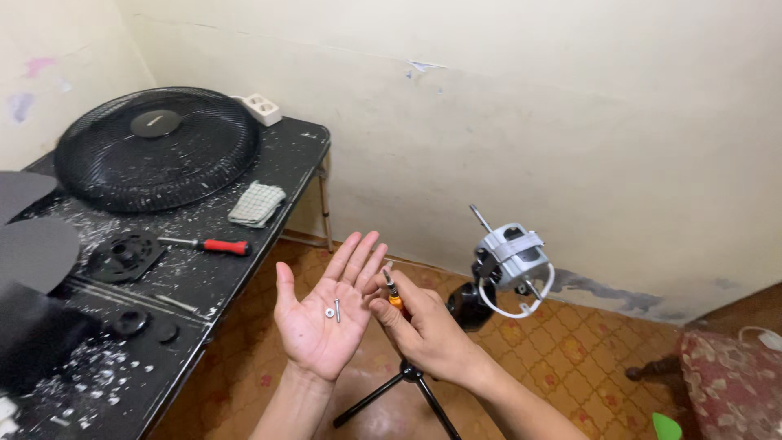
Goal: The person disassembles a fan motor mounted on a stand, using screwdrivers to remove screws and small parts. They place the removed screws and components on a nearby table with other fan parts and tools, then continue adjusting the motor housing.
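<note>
Cupping screw (pixel 338 310) in flat left palm (pixel 322 314) | right grip (pixel 419 322) clamped on, seemingly, a screwdriver (pixel 393 292)

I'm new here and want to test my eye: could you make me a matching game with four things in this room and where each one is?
Things:
1. screw
2. fan grille
3. red-handled screwdriver
4. fan motor

Places:
A. on the black tripod
B. in the open left palm
C. flat on the table's far end
D. on the table, beside the folded cloth

Pairs: 1-B, 2-C, 3-D, 4-A
</note>
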